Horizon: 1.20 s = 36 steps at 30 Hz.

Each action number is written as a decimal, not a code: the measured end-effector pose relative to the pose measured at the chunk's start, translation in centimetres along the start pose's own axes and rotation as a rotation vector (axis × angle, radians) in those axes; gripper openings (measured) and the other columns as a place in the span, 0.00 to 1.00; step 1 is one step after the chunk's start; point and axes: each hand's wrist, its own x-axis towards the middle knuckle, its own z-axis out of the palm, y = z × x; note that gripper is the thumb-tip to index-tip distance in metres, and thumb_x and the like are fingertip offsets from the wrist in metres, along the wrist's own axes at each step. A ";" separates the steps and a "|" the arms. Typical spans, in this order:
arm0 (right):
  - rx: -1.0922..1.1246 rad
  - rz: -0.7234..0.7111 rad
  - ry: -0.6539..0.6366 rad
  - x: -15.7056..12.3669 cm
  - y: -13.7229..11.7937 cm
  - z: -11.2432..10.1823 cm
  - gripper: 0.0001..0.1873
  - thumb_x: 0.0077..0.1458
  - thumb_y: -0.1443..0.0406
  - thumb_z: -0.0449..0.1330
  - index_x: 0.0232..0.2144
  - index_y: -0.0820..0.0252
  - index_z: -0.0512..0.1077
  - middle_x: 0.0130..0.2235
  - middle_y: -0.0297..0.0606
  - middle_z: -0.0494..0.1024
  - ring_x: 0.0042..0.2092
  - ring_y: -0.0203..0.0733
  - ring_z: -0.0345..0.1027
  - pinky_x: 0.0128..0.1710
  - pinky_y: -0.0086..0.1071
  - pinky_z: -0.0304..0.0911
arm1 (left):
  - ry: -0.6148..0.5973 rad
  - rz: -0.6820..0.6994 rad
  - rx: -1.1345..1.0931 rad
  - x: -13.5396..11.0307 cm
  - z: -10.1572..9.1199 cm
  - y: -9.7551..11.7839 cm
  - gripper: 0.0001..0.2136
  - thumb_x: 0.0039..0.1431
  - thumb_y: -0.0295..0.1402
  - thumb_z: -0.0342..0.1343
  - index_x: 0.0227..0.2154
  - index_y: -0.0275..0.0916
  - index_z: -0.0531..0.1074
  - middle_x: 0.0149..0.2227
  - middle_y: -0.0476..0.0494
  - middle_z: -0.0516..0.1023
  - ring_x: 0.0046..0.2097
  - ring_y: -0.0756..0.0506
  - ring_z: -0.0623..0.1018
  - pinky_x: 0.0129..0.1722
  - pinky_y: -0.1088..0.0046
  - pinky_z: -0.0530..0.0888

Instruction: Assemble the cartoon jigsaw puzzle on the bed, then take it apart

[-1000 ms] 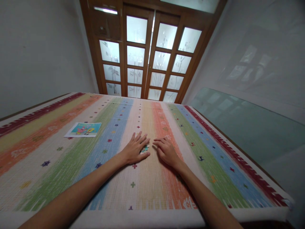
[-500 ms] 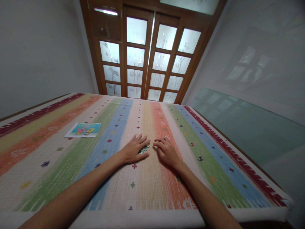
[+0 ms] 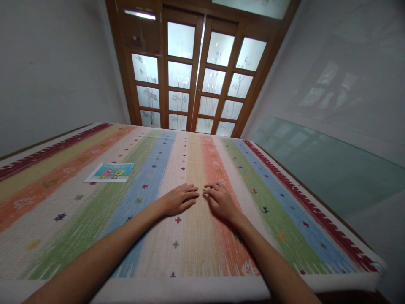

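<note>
My left hand (image 3: 179,199) rests on the striped tablecloth (image 3: 164,249) near the middle, its fingers drawn together and the thumb close below them. It covers the spot where a small pile of jigsaw puzzle pieces lay, and the pieces are now hidden beneath or within it. Just to the right, across a narrow gap, my right hand (image 3: 220,202) lies on the cloth with loosely bent fingers pointing toward the left hand. Nothing shows in the right hand. Farther back on the left lies a flat picture sheet (image 3: 109,172) with colourful cartoon figures.
The cloth covers a broad table whose near edge (image 3: 177,289) runs below my forearms. A greenish glass panel (image 3: 316,152) leans at the right wall. Wooden doors with frosted panes (image 3: 180,74) stand beyond the far edge.
My left hand's spread fingers have closed together over the jigsaw pieces, which were visible between thumb and fingers and are now out of sight. My right hand has hardly moved.
</note>
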 end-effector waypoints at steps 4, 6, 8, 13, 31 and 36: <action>0.001 0.006 -0.019 0.0 0.1 0.0 0.12 0.63 0.72 0.56 0.37 0.56 0.79 0.46 0.44 0.80 0.46 0.50 0.69 0.49 0.47 0.65 | 0.023 0.009 -0.038 -0.2 0.0 -0.6 0.18 0.74 0.40 0.45 0.58 0.42 0.74 0.64 0.38 0.71 0.66 0.40 0.67 0.68 0.54 0.60; 0.007 0.008 -0.019 0.0 0.2 -0.1 0.12 0.63 0.72 0.56 0.36 0.56 0.79 0.46 0.44 0.80 0.46 0.50 0.69 0.49 0.47 0.65 | 0.032 0.007 -0.036 -0.3 -0.1 -1.2 0.19 0.74 0.40 0.45 0.58 0.42 0.73 0.63 0.38 0.71 0.66 0.40 0.68 0.68 0.54 0.61; 0.012 0.006 -0.016 0.0 0.3 -0.1 0.12 0.63 0.72 0.56 0.36 0.56 0.79 0.45 0.44 0.80 0.46 0.49 0.69 0.48 0.46 0.65 | 0.044 -0.014 -0.020 -0.5 -0.3 -2.0 0.19 0.74 0.41 0.45 0.58 0.41 0.73 0.63 0.38 0.71 0.66 0.40 0.68 0.68 0.54 0.60; 0.006 -0.006 -0.023 0.0 0.6 -0.1 0.12 0.62 0.73 0.56 0.34 0.57 0.78 0.45 0.44 0.81 0.45 0.49 0.70 0.49 0.46 0.64 | 0.081 -0.179 0.065 -1.2 -1.6 -5.1 0.20 0.72 0.42 0.45 0.57 0.41 0.75 0.63 0.39 0.71 0.65 0.40 0.69 0.68 0.56 0.60; -0.001 -0.016 -0.030 -0.2 0.8 0.2 0.13 0.58 0.75 0.56 0.32 0.57 0.78 0.42 0.41 0.81 0.43 0.48 0.70 0.47 0.44 0.65 | 0.217 -0.493 0.200 -5.1 -6.4 -12.0 0.30 0.66 0.52 0.40 0.53 0.36 0.78 0.60 0.35 0.74 0.63 0.34 0.72 0.66 0.53 0.64; 0.018 -0.016 -0.029 -0.2 0.8 0.3 0.14 0.57 0.75 0.55 0.33 0.57 0.79 0.41 0.42 0.82 0.43 0.48 0.70 0.47 0.45 0.65 | 0.242 -0.497 0.178 -5.7 -6.8 -11.9 0.32 0.65 0.56 0.40 0.51 0.35 0.78 0.58 0.33 0.76 0.62 0.33 0.73 0.66 0.52 0.65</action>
